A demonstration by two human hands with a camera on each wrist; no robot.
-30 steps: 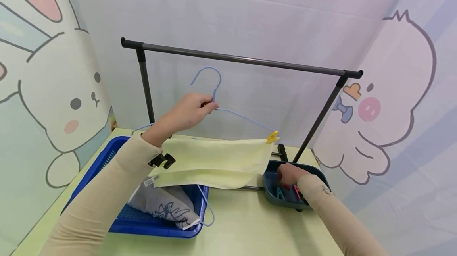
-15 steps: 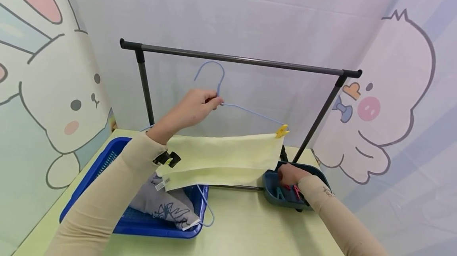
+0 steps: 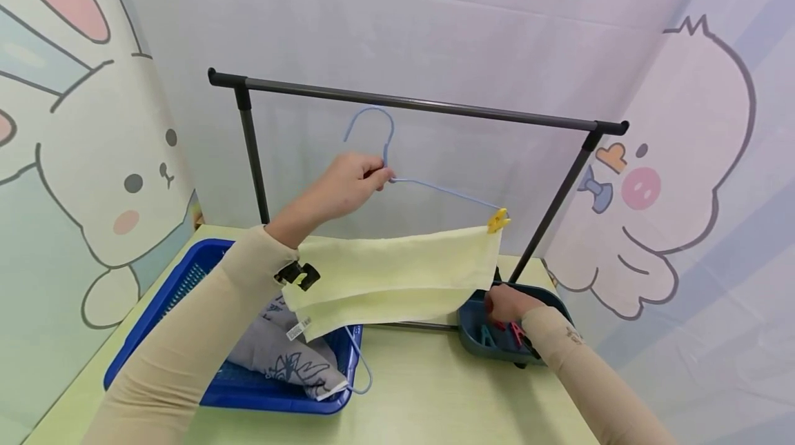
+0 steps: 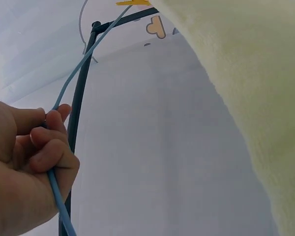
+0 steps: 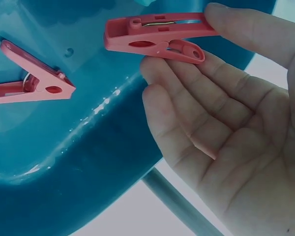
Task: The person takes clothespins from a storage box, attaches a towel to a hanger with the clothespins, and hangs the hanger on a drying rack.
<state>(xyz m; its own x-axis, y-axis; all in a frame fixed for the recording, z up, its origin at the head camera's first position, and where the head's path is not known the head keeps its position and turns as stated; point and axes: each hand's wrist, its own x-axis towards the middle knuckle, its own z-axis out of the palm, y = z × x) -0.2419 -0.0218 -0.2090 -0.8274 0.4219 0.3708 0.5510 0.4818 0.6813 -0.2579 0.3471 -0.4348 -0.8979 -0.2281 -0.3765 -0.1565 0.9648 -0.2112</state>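
My left hand (image 3: 354, 183) grips a light blue hanger (image 3: 444, 191) at the base of its hook, just below the rack bar. A yellow clothespin (image 3: 497, 221) clips a pale yellow towel (image 3: 397, 272) to the hanger's right end. The towel's left end is partly hidden behind my forearm. Reaching into the dark teal bin (image 3: 562, 310), my right hand (image 5: 236, 128) pinches a red clothespin (image 5: 152, 37) between thumb and fingers. In the right wrist view, a second red clothespin (image 5: 39, 81) lies in the bin beside it.
A dark metal rack (image 3: 422, 104) stands across the back of the table. To the left, a blue basket (image 3: 261, 401) holds a grey printed garment (image 3: 279, 348), and another blue hanger (image 3: 368, 366) juts over its edge. A teal clothespin (image 3: 487, 337) also lies in the bin.
My left hand has lifted the hanger and towel slightly up and to the right, so the towel now overlaps the bin's near-left edge. My right hand stays at the bin.
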